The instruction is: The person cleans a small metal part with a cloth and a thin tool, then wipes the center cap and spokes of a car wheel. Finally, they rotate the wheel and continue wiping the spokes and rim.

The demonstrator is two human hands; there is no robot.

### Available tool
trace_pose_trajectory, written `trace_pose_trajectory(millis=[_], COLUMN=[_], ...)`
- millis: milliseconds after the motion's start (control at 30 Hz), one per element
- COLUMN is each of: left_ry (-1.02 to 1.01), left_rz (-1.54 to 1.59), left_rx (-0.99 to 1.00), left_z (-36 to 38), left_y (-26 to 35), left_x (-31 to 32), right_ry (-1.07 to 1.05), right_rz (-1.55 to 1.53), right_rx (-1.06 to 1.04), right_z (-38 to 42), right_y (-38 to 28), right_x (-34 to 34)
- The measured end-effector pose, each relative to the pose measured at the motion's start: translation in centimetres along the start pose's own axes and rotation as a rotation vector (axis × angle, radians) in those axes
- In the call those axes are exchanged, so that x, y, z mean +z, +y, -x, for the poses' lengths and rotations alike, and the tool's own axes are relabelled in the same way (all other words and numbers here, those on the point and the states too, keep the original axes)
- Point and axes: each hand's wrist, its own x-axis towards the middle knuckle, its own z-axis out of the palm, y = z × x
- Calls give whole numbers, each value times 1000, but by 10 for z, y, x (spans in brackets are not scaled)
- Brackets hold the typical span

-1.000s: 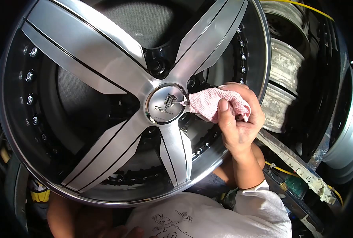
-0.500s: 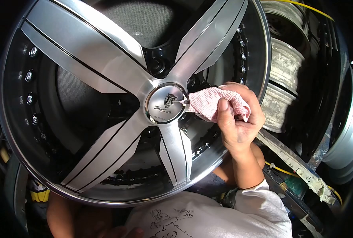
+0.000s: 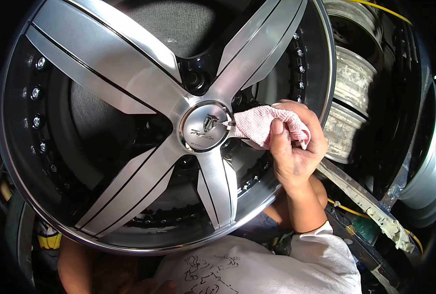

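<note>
The right hand [image 3: 296, 149] is closed around a bunched pink cloth [image 3: 262, 125], its tip pressed against the round silver centre cap [image 3: 205, 126] of the large brushed-metal spoked wheel [image 3: 130, 98]. The spokes look clean; the dark recesses remain unjudgeable. The left hand is unseen.

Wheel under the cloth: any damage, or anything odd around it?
No damage shows on the wheel; the right hand presses a pink cloth beside its centre cap. Behind it, the stacked rims look crusted with whitish residue.
</note>
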Motion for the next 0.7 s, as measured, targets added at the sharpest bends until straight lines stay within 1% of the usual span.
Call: trace_pose_trajectory(millis=[267,300,400,467,500,567,600,667,700], left_ry=[28,9,-106,-55,31,132,147,95,28], left_rz=[-18,-33,20,43,51,42,25,6,5], left_rx=[12,25,-41,-81,-107,-111,-87,-50,-35], left_z=[0,-1,-1,1,3,7,8,8,7], left_y=[1,4,7,10,14,14,12,8,7], left_x=[4,3,-9,-4,8,18,19,14,5], right_ry=[-6,-4,0,0,0,-1,-2,1,2], right_rz=[17,13,4,8,10,20,25,16,12], right_rx=[-23,-23,-11,-10,-9,-23,-30,-20,-15], right_z=[0,0,0,1,1,0,0,0,1], right_y=[1,2,0,0,1,1,1,1,1], right_x=[0,0,0,0,0,1,1,1,1])
